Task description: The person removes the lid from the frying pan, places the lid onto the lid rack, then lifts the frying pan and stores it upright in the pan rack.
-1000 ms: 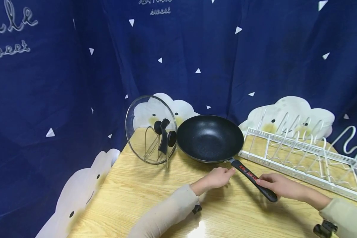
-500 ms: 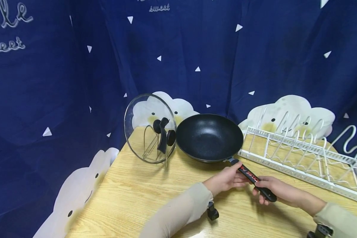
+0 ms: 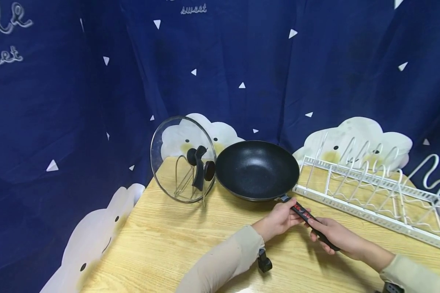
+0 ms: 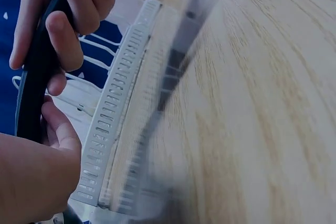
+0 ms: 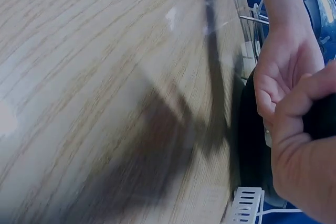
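Note:
A black wok [image 3: 257,171] with a long black handle [image 3: 301,212] is held up over the table, its bowl facing up and tilted toward the camera. My left hand [image 3: 278,220] holds the handle near the bowl, thumb at its upper side and fingers underneath. Farther down, toward the end, my right hand [image 3: 338,236] grips it with the thumb on top. In the left wrist view the right hand's fingers [image 4: 65,38] curl round the handle, above my left hand [image 4: 39,177]. The right wrist view shows the left palm [image 5: 291,64] turned up beneath the handle.
Left of the wok, a glass lid [image 3: 168,179] with a black knob stands upright in a small wire stand [image 3: 183,185]. A white wire rack [image 3: 366,207] with several upright dividers stands on the right. Everything is on a wooden table [image 3: 161,244] before a blue curtain.
My left hand has moved right and taken hold of the handle near the bowl. The right hand has shifted slightly left along it. The wok has hardly moved.

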The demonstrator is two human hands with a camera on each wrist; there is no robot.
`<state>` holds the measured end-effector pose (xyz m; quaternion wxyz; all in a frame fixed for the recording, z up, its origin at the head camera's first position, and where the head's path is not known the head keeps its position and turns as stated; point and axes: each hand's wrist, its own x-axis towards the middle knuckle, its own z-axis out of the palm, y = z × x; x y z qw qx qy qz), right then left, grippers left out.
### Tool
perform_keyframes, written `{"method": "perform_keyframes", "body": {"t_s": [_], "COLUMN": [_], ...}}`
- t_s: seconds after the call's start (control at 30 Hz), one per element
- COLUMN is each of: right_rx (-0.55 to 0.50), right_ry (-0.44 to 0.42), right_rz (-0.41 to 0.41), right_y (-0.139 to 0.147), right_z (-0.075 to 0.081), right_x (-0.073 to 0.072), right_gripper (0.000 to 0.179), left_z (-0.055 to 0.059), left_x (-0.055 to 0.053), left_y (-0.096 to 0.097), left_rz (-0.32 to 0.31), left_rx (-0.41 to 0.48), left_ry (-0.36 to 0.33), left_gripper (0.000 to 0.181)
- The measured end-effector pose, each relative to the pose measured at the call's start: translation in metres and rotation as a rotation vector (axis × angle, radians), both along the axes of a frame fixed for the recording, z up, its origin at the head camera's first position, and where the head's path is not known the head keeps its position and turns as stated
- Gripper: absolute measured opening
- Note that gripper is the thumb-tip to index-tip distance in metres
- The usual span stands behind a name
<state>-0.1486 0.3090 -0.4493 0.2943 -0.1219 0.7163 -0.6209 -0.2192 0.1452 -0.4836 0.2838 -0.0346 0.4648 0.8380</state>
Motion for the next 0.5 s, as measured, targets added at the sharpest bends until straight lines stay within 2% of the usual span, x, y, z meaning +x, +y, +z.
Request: {"method": "perform_keyframes", "body": {"t_s": [0.2,0.33,0.5], "right_rx": [-0.007,-0.066,-0.12], "right_ry": [-0.017,-0.042,-0.075], "right_rz": [-0.003,0.029,0.031], "right_y": [-0.007,-0.014,-0.022], "right_z": [0.001,0.0,-0.002], "right_x": [0.002,0.003,0.004], "right_gripper": [0.038,0.033,0.03], "left_z": [0.0,-0.001,0.0], "left_x": [-0.001,-0.001,-0.001], "left_y": [-0.005,-0.012,-0.02], "left_rz": [-0.022,-0.061,-0.132], "left_rx": [-0.003,-0.013,-0.029], "left_ry": [0.006,0.009,0.031], "left_gripper": [0.036,0.034,0.036]}}
